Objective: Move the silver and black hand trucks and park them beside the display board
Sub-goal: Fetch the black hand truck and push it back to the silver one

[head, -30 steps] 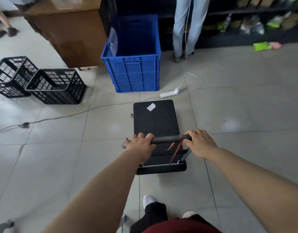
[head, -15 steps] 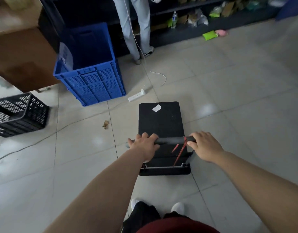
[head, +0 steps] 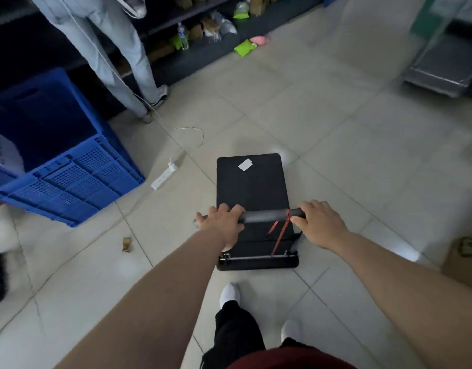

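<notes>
The black hand truck (head: pixel 252 186) stands on the tiled floor in front of me, its flat black deck bearing a small white sticker. My left hand (head: pixel 222 227) is closed around the left end of its padded handle bar (head: pixel 265 216). My right hand (head: pixel 318 224) grips the right end, beside a red strap that hangs from the bar. A silver hand truck (head: pixel 442 67) is blurred at the far right, in front of a green-edged upright panel (head: pixel 426 20).
A blue crate (head: pixel 69 179) sits to the left, with a white power strip (head: pixel 163 176) and its cable on the floor beside it. A person in light trousers (head: pixel 117 49) stands by dark shelving ahead. A brown cardboard box (head: pixel 463 262) lies at right.
The view and the black hand truck have swung to the right. The black baskets and the wooden cabinet have slid out on the left, and the silver hand truck has come into view at right.
</notes>
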The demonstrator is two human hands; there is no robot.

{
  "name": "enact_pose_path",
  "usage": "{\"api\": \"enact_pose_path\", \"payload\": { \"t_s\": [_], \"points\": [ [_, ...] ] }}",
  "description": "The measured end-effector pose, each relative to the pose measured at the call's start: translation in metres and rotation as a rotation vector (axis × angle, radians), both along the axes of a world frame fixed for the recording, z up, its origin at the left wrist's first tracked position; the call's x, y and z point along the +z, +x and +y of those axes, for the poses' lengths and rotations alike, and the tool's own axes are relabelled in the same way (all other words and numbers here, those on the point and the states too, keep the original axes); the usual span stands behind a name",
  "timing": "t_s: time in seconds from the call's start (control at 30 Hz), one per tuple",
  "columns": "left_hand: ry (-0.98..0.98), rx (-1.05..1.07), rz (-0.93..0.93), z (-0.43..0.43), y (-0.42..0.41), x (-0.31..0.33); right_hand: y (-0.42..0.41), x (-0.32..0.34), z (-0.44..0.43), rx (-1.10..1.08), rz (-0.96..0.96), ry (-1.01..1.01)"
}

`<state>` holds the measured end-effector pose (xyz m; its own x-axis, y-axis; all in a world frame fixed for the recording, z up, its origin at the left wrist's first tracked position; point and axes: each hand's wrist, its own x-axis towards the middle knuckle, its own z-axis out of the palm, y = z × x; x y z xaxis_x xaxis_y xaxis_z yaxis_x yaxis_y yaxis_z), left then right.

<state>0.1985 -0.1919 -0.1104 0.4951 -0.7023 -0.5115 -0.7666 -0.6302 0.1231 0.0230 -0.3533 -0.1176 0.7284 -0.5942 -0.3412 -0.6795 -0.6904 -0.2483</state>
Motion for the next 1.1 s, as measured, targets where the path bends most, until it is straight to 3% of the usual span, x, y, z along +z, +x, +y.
{"api": "enact_pose_path", "payload": {
  "t_s": [0.5, 0.83, 1.1],
  "points": [
    [-0.03, -0.399, 0.014, -0.115, 0.072, -0.01, 0.017, -0.013, -0.027, -0.391, 0.007, -0.043],
    [-0.031, -0.398, 0.003, -0.228, 0.088, -0.012, 0.03, -0.021, -0.134, -0.397, -0.076, -0.134],
    [0.038, -0.338, -0.044, -0.335, 0.121, -0.004, 0.063, -0.019, -0.247, -0.35, -0.117, -0.062]
  ]
}}
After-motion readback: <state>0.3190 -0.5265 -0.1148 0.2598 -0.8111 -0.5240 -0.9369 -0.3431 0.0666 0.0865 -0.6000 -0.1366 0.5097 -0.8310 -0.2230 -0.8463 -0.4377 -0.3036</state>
